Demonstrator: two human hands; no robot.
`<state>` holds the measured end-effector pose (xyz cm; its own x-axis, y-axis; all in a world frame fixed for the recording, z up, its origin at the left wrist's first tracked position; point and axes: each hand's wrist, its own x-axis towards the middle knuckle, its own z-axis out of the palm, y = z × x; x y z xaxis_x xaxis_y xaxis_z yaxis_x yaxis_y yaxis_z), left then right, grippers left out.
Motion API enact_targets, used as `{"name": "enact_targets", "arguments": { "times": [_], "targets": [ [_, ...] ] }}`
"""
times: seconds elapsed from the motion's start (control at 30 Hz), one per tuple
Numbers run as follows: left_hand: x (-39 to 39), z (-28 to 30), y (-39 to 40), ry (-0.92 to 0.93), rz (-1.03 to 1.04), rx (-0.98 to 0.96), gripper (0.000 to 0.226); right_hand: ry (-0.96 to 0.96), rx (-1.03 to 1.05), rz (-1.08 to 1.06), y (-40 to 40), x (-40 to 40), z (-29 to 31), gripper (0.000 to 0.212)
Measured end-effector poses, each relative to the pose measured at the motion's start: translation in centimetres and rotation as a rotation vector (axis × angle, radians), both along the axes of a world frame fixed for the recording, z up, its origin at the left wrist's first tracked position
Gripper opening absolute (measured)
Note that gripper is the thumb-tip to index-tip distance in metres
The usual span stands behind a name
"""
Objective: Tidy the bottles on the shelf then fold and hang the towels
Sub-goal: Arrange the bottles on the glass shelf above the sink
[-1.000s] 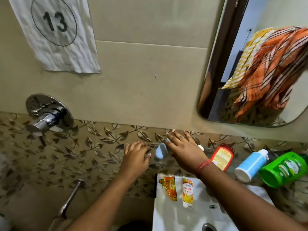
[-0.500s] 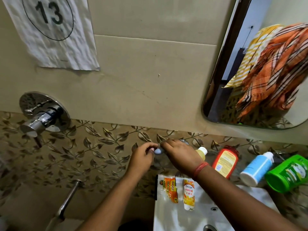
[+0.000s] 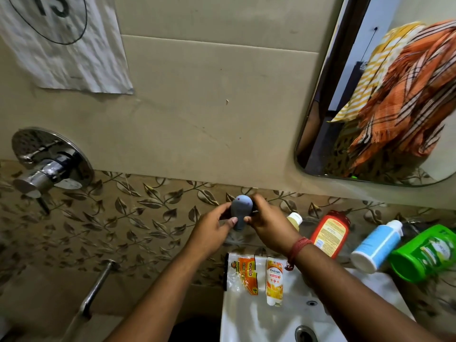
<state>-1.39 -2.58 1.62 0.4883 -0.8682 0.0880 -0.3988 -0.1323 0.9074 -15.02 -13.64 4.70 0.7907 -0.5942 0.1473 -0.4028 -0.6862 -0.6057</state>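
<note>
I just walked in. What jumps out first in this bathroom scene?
Both hands, left hand and right hand, hold a small grey-blue bottle at centre, against the leaf-patterned tiles. Right of them lie a red bottle and a bright green bottle; orange towels show in the mirror.

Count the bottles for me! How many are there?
5. Both hands hold the grey bottle. To its right in a row: a small yellowish bottle partly behind the right hand, red bottle, blue bottle, green bottle. More may be hidden.
</note>
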Motion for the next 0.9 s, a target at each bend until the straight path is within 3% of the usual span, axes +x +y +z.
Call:
{"name": "enact_targets", "arguments": {
  "times": [0.1, 0.4, 0.57, 0.7, 0.8, 0.9],
  "targets": [
    [-0.1, -0.2, 0.2, -0.033, -0.027, 0.010, 0.045, 0.032, -0.042, 0.045, 0.1, -0.4, -0.4, 0.040],
    [-0.5, -0.4, 0.1, -0.056, -0.020, 0.027, 0.049, 0.059, -0.071, 0.034, 0.1, -0.7, -0.3, 0.047],
    [-0.4, -0.2, 1.3, 0.086, 0.118, -0.139, 0.054, -0.109, -0.040, -0.070, -0.6, -3.0, 1.4, 0.067],
    [-1.3, -0.5, 3.2, -0.093, 0.224, -0.318, 0.028, -0.038, -0.286, -0.116, -1.3, -6.3, 1.4, 0.057],
    [-3.5, -0.8, 3.5, -0.309, 0.070, -0.353, 0.021, 0.084, -0.431, -0.086, -1.1, -7.5, 0.6, 0.059],
    [-6.0, -1.1, 2.8, -0.409, -0.108, -0.277, 0.025, 0.209, -0.518, -0.044, -0.7, -8.0, 0.5, 0.061]
  ]
}}
